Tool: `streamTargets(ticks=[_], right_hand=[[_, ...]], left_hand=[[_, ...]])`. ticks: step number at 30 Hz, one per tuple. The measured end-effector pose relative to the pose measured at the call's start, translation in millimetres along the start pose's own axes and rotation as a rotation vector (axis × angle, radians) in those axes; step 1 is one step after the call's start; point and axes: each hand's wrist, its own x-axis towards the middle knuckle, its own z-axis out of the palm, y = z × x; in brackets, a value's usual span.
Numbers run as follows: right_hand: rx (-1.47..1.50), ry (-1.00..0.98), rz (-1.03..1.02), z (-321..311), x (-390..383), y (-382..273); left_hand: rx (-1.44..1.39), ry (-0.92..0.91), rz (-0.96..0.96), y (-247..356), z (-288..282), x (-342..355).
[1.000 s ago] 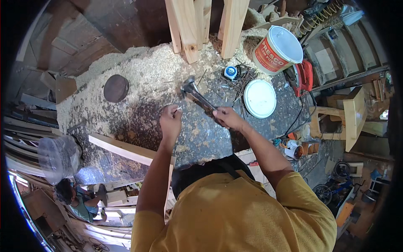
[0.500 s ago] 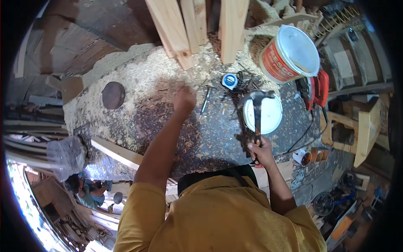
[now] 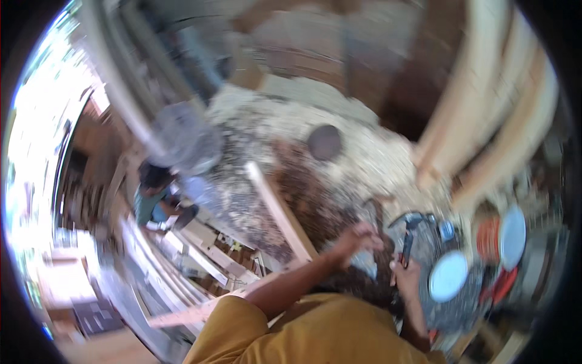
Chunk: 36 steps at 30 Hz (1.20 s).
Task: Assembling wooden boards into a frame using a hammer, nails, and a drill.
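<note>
My right hand [image 3: 407,280] is closed around the handle of a claw hammer [image 3: 409,235], its head pointing away from me over the workbench. My left hand [image 3: 362,239], smeared by motion, hangs over the bench to the left of the hammer. Its fingers look apart, with nothing visible in them. A pale wooden strip [image 3: 280,209] lies on the bench left of that hand. Beyond the hammer, to the right, sits a blue and white tape measure [image 3: 447,230]. Nearer to me is a round white lid [image 3: 448,276].
Sawdust covers the workbench [image 3: 242,176], with a dark round disc [image 3: 325,143] on it. Long boards [image 3: 467,103] stand at the far right, near a bucket [image 3: 488,239] and a red tool [image 3: 504,285]. Another person [image 3: 151,197] crouches at the left, near stacked lumber [image 3: 206,258].
My view has swung left, so the bench and its things sit further right. My left hand has come back from over the sawdust, nearer the hammer. The hammer stays in my right hand.
</note>
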Motion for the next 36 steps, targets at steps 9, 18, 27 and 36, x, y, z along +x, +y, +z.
streamTargets(ticks=[9,18,27,36], right_hand=[[0.396,-0.307,-0.088,107,74,-44],[0.032,-0.443,-0.082,167,128,-102],[0.088,-0.365,-0.324,161,159,-137],[0.098,-0.167,-0.826,155,166,-209]], left_hand=[[0.015,0.240,0.191,34,-30,-35],[0.924,0.453,0.409,118,-88,-66],[1.232,0.729,0.337,149,-201,47],[1.131,0.699,0.266,157,-212,77]])
